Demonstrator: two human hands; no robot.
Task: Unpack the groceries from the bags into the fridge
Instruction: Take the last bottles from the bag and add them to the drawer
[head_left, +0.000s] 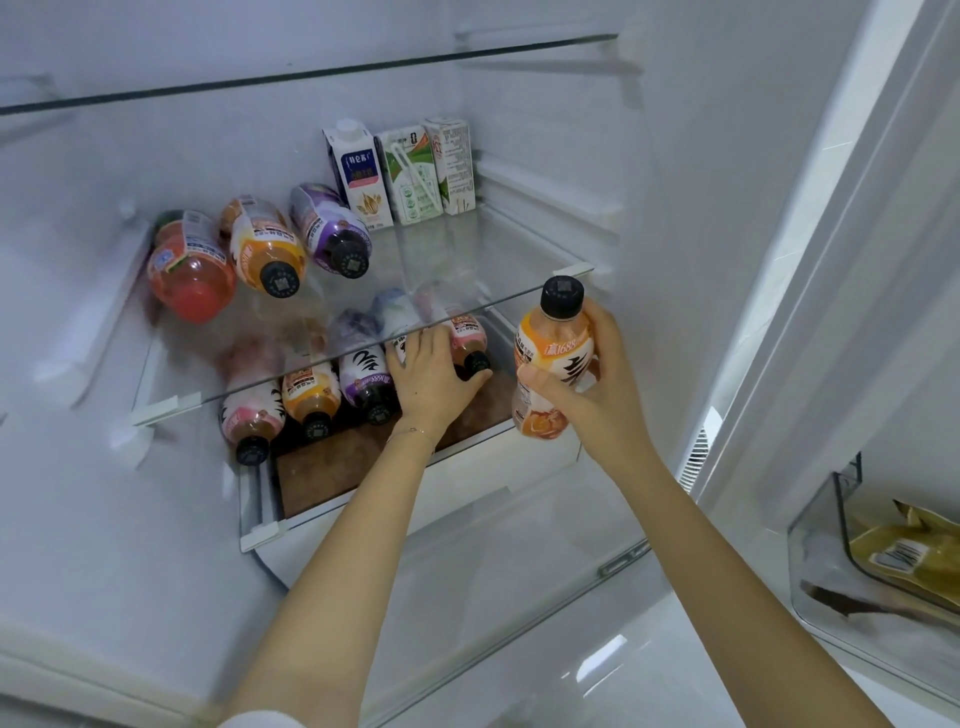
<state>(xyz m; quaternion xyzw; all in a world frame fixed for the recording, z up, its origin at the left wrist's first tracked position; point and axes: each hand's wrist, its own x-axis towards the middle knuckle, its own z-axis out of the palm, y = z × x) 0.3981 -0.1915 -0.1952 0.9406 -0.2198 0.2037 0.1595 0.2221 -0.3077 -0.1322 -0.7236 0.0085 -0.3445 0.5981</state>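
Glass shelf (467, 260), three bottles (267, 249) lying, three cartons (405, 171) upright behind, lower shelf (337, 467), more bottles (311, 397) lying.

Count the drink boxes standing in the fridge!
3, side by side at the back of the glass shelf: blue-and-white capped carton left, green-and-white carton middle, white printed carton right. None look hidden.

Shelf (467, 244): clear glass, smooth, glossy. Bottles (270, 249): transparent plastic, glossy printed labels, matt black caps (280, 280). Cartons (410, 171): coated paperboard, slight sheen. Fridge walls (649, 156): smooth white plastic. Door bin (815, 535): clear plastic.
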